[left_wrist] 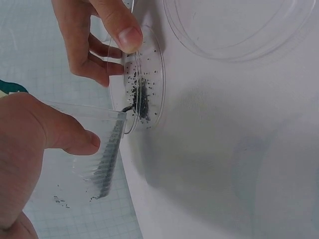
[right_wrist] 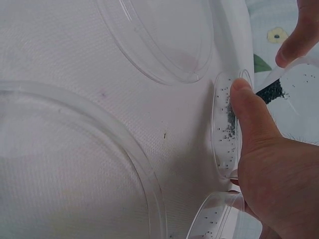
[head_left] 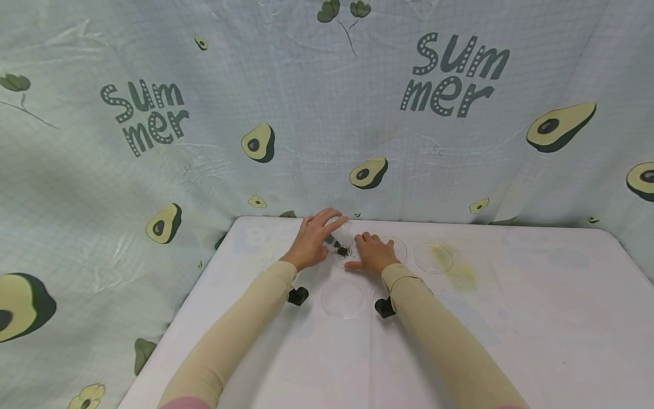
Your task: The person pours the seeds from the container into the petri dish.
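Observation:
My left hand (head_left: 311, 241) holds a tilted clear plastic cup (left_wrist: 70, 172) with small dark grains gathered along its lower side. The cup's mouth meets the near rim of a clear petri dish (right_wrist: 218, 149), where grains lie in a dark heap (head_left: 343, 251) with loose ones scattered about. My right hand (head_left: 375, 254) grips this dish by its edge, thumb on the near rim and other fingers at its far side. Part of the rim is hidden under that thumb in the right wrist view. A second clear dish (right_wrist: 209, 211) with a few grains stands by the right fingers.
More clear dishes stand on the white table (head_left: 536, 318): one dish (head_left: 342, 316) nearer me, another dish (head_left: 452, 262) to the right beside a yellowish stain (head_left: 464, 276). Black wrist mounts (head_left: 298, 295) sit under both wrists. A printed curtain (head_left: 317, 96) hangs behind the table's back edge.

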Demonstrator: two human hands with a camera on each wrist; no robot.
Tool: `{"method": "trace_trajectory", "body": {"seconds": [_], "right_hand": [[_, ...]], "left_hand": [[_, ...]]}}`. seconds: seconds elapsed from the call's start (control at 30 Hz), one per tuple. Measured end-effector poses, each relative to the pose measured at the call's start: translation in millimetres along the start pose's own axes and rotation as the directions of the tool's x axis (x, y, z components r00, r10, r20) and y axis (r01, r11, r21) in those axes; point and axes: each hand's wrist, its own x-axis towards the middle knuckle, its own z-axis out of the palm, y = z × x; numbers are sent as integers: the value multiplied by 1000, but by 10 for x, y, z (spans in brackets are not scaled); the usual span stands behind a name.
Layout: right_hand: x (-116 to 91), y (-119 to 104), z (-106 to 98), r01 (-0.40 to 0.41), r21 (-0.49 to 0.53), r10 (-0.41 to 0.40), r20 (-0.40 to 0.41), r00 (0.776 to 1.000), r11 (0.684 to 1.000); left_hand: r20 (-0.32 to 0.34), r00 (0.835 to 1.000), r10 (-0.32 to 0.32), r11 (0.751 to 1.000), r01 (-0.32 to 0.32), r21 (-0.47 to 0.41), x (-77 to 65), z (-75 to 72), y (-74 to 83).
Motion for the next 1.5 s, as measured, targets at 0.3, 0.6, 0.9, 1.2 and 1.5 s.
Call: {"method": "trace_trajectory", "body": {"seconds": [0.3, 0.6, 0.9, 1.2, 1.5], "right_hand": [[26, 29, -12, 21, -6, -21, -2, 1000, 1000], [58, 40, 1, 37, -28, -37, 3, 999, 999], [48, 20, -15, 32, -16, -32, 7, 999, 999], [79, 42, 45, 35, -17, -35, -20, 999, 999], [77, 57, 47, 51, -24, -52, -71, 996, 998]], "left_hand": [[-3, 1000, -16, 1000, 16, -14, -2, -11, -14], [-15, 997, -75, 996, 75, -38, -43, -15, -44], [-25, 992, -123, 992, 122, -45, -89, -6, -83], [-28, 981, -190, 980, 188, -67, -162, -14, -109], [-48, 975, -215, 972, 209, -108, -227, -27, -160]]}}
